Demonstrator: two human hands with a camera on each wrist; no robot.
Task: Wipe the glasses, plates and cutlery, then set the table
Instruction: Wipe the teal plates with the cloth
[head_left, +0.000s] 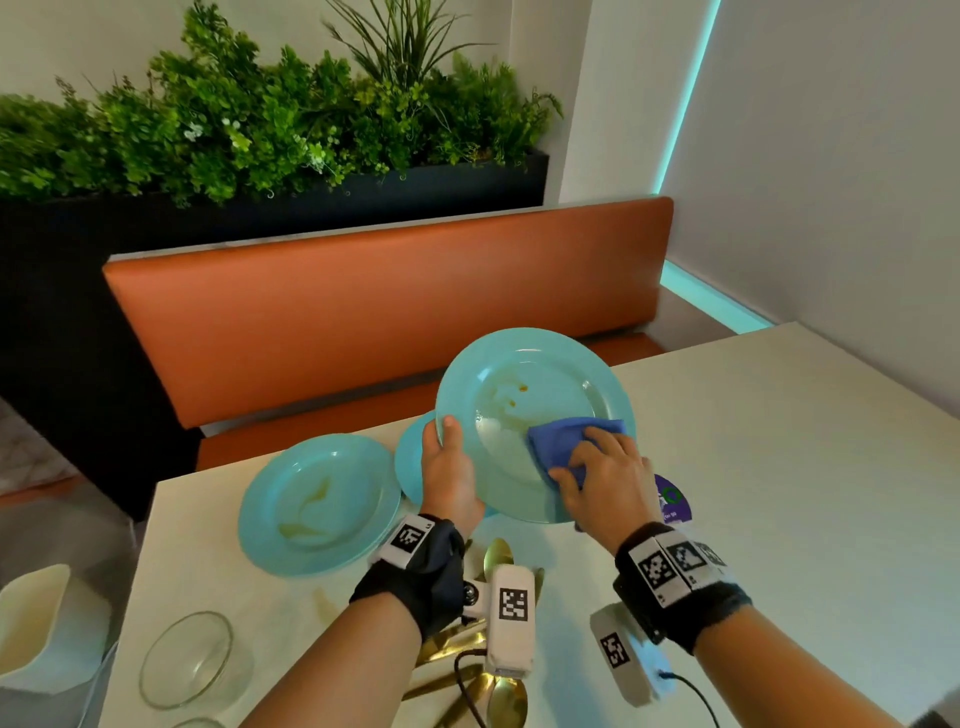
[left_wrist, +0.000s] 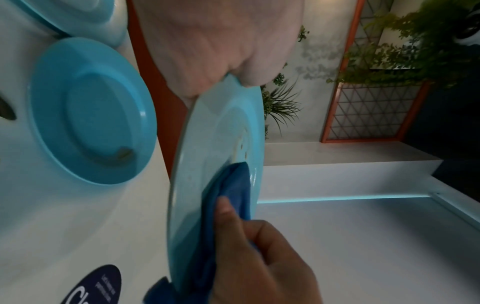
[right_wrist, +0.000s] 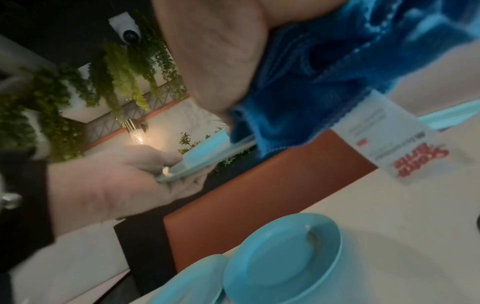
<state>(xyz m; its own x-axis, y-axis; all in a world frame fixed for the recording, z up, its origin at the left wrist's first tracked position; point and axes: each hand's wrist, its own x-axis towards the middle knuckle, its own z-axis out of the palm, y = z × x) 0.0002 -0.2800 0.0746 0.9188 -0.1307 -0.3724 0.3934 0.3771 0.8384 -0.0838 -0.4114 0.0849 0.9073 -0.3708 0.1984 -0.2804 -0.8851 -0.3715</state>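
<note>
While the left grip (head_left: 448, 470) clasps a tilted plate (head_left: 524, 410) by its rim, the right grip (head_left: 605, 480) presses a cloth (head_left: 566, 441) onto it. Two more plates (head_left: 317, 501) lie on the surface (head_left: 779, 493).

White table (head_left: 779, 467) with pale, faintly marbled top; its far edge meets an orange upholstered bench (head_left: 384, 317) with padded backrest. Behind the bench stands a long black planter (head_left: 311, 208) filled with dense green foliage (head_left: 260, 119). White walls (head_left: 831, 156) enclose the far right corner; a turquoise light strip (head_left: 698, 93) runs up the corner and along the wall base. Right wrist view: lit wall lamp (right_wrist: 136, 132) and a dome camera (right_wrist: 129, 34) mounted among hanging greenery. Left wrist view: orange-framed lattice panel (left_wrist: 374, 111)
</note>
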